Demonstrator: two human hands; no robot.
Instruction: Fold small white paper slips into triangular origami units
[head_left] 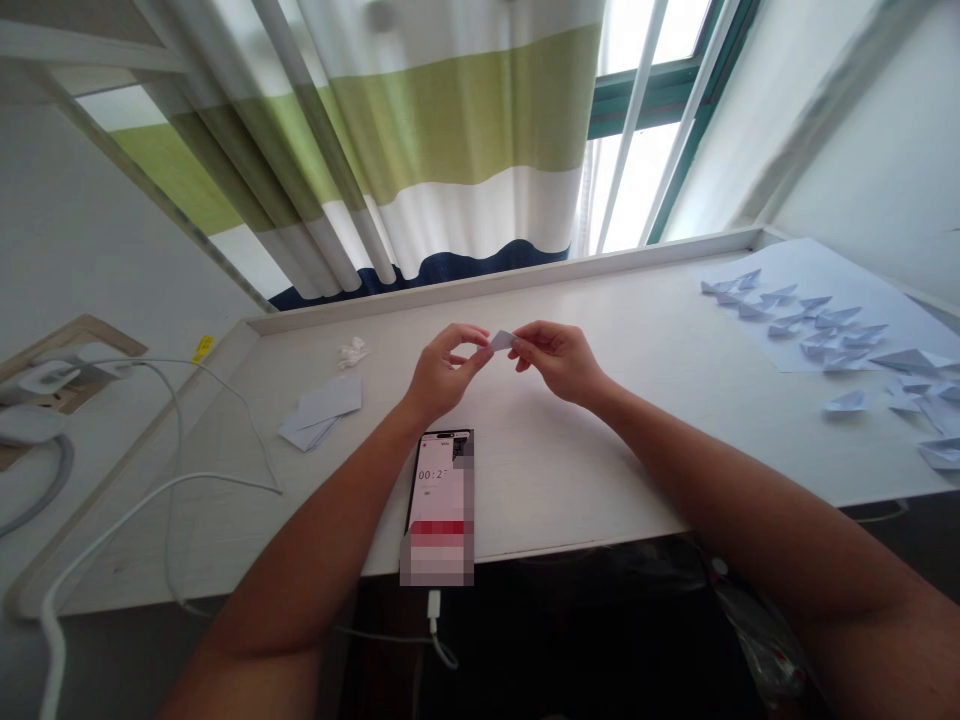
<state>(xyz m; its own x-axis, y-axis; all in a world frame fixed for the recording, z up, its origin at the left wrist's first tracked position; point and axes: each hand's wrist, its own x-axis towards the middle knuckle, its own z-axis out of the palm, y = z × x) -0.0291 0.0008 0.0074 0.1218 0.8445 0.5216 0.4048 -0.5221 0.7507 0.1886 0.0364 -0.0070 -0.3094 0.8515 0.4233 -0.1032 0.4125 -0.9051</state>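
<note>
A small folded piece of white paper (501, 342) is held up over the white desk between my two hands. My left hand (444, 370) pinches its left end with thumb and fingers. On the other side, my right hand (559, 358) grips the right end between thumb and forefinger. The paper looks roughly triangular, with part of it hidden by the fingertips. Below my left hand lies a phone (442, 490) with a timer on its screen. Left of that hand is a small stack of paper sheets (322, 412).
Several folded paper boats (836, 318) stand at the right, many on a white sheet (810, 270). Crumpled paper (352, 351) lies at the left. White cables (180, 480) cross the desk's left side from a wall socket. A curtain (450, 130) hangs behind the desk (525, 480).
</note>
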